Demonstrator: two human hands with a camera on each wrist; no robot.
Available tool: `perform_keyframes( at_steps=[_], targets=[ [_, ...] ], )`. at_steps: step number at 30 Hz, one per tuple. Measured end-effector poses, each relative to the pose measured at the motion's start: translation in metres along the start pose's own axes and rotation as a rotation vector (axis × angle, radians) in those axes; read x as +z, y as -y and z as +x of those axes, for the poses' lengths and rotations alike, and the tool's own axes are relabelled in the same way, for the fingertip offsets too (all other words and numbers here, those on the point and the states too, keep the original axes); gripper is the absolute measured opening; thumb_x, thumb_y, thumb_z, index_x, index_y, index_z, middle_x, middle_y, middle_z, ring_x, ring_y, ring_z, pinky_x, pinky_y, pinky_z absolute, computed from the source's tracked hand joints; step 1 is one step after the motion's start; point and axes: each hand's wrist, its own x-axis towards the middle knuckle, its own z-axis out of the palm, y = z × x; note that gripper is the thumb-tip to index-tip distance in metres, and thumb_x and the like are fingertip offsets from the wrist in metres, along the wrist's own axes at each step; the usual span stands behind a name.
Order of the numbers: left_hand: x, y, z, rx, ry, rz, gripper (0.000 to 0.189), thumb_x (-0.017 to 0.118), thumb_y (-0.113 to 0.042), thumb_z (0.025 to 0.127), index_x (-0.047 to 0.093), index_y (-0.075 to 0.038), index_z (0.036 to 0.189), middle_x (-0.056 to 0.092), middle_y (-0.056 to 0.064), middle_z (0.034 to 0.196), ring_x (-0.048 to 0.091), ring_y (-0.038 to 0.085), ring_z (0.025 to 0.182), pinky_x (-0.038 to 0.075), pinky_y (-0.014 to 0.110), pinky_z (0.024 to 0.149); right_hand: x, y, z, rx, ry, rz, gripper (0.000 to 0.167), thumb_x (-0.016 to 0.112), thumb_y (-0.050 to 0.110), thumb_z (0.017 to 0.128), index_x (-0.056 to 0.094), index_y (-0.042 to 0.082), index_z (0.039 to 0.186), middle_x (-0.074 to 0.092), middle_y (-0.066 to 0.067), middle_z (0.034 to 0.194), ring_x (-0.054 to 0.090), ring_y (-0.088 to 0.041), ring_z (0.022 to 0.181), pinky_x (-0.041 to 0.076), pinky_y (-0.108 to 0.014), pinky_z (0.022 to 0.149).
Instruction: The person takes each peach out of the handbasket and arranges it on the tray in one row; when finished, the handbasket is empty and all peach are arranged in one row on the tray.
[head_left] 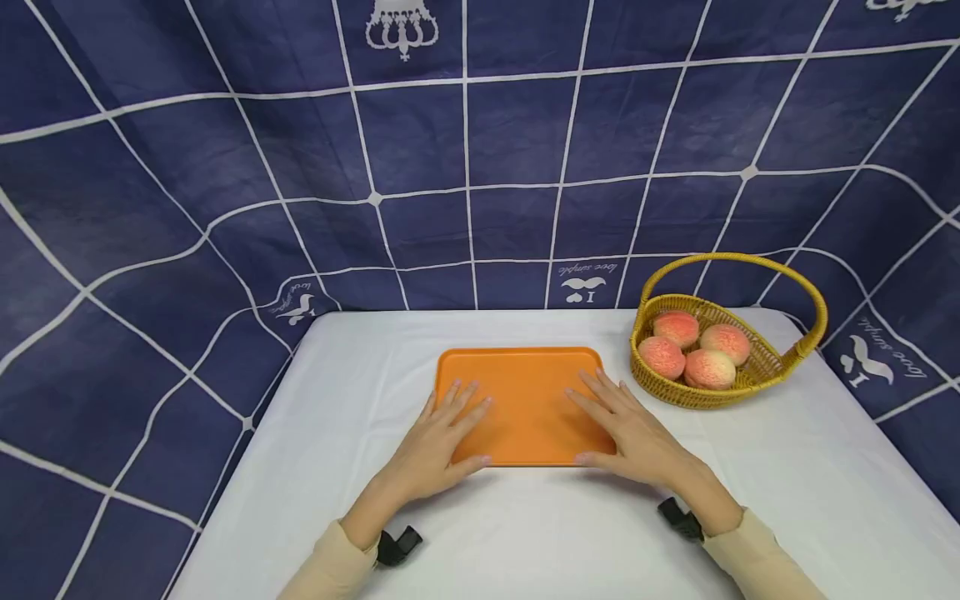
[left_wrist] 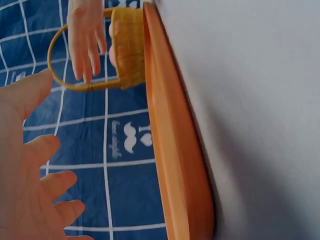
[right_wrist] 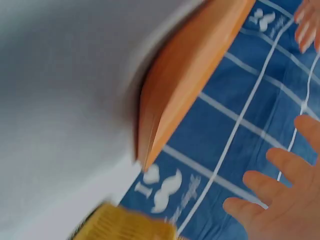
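An orange rectangular tray point(head_left: 525, 400) lies on the white table. Above its left front corner hovers my left hand point(head_left: 438, 450), fingers spread and holding nothing. My right hand point(head_left: 637, 433) is spread over the right front corner, also with nothing in it. Both wrist views show a gap between the fingers and the tray's rim point(left_wrist: 175, 175). To the right of the tray stands a yellow wicker basket point(head_left: 697, 396) with a tall arched handle. Inside it sit several pinkish peaches point(head_left: 710, 369).
A white cloth point(head_left: 570, 533) covers the table. Behind and at the sides hangs a dark blue curtain point(head_left: 517, 150) with white grid lines. The basket's handle point(head_left: 738, 258) rises at the back right. Black straps point(head_left: 397, 546) sit at both wrists.
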Motion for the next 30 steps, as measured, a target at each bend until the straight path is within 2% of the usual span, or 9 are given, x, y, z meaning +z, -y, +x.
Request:
perform_keyframes(
  at_steps=[4,7,13,18,21,25,28,30],
  targets=[
    [-0.003,0.013,-0.002,-0.05,-0.041,-0.047,0.076,0.059,-0.05,0.093,0.027,-0.021,0.156,0.02,0.009,0.163,0.015,0.033,0.151,0.02,0.064,0.118,-0.017,-0.018,-0.007,0.073,-0.078,0.028,0.088,0.075,0.05,0.08,0.033,0.027,0.153,0.021,-0.004,0.164,0.024,-0.038,0.148,0.032,-0.065,0.111],
    [-0.005,0.024,-0.004,-0.102,-0.069,-0.107,0.075,0.058,-0.047,0.094,0.025,-0.022,0.156,0.02,0.007,0.163,0.014,0.031,0.152,0.02,0.061,0.12,-0.031,-0.033,-0.012,0.143,-0.143,0.07,0.087,0.079,0.042,0.08,0.035,0.024,0.153,0.023,-0.007,0.163,0.03,-0.039,0.144,0.037,-0.069,0.104],
    [-0.001,0.047,-0.006,-0.2,-0.147,-0.216,0.072,0.063,-0.038,0.094,0.031,-0.017,0.154,0.027,0.01,0.161,0.023,0.034,0.149,0.025,0.059,0.119,-0.058,-0.064,-0.025,0.314,-0.268,0.132,0.084,0.08,0.032,0.081,0.037,0.015,0.152,0.027,-0.02,0.159,0.028,-0.049,0.142,0.03,-0.079,0.099],
    [0.006,0.062,-0.009,-0.287,-0.151,-0.321,0.07,0.064,-0.033,0.094,0.032,-0.013,0.154,0.03,0.014,0.159,0.025,0.037,0.148,0.026,0.06,0.117,-0.072,-0.088,-0.035,0.369,-0.364,0.118,0.082,0.08,0.027,0.081,0.039,0.005,0.149,0.032,-0.026,0.154,0.029,-0.05,0.141,0.025,-0.078,0.104],
    [0.012,0.07,-0.011,-0.319,-0.161,-0.363,0.069,0.063,-0.03,0.095,0.033,-0.01,0.153,0.032,0.018,0.157,0.028,0.038,0.147,0.027,0.06,0.117,-0.073,-0.101,-0.039,0.397,-0.385,0.116,0.081,0.079,0.025,0.082,0.039,0.003,0.148,0.033,-0.026,0.154,0.027,-0.05,0.141,0.023,-0.076,0.107],
    [0.022,0.078,-0.013,-0.356,-0.2,-0.403,0.064,0.062,-0.025,0.096,0.036,-0.004,0.15,0.037,0.022,0.154,0.035,0.039,0.143,0.031,0.059,0.116,-0.072,-0.116,-0.044,0.441,-0.38,0.126,0.079,0.077,0.022,0.083,0.038,0.003,0.149,0.031,-0.026,0.155,0.027,-0.052,0.14,0.024,-0.077,0.105],
    [0.029,0.081,-0.014,-0.404,-0.204,-0.453,0.06,0.06,-0.023,0.097,0.037,-0.004,0.149,0.038,0.022,0.153,0.036,0.04,0.142,0.031,0.059,0.115,-0.07,-0.123,-0.047,0.469,-0.366,0.117,0.078,0.076,0.02,0.084,0.038,0.001,0.148,0.031,-0.029,0.153,0.037,-0.053,0.131,0.032,-0.077,0.098],
    [0.034,0.082,-0.015,-0.442,-0.198,-0.493,0.059,0.059,-0.023,0.098,0.038,-0.005,0.149,0.038,0.021,0.153,0.035,0.039,0.142,0.03,0.059,0.116,-0.07,-0.126,-0.048,0.484,-0.354,0.103,0.077,0.076,0.02,0.083,0.038,-0.002,0.147,0.034,-0.032,0.15,0.045,-0.051,0.119,0.04,-0.071,0.089]
  ],
)
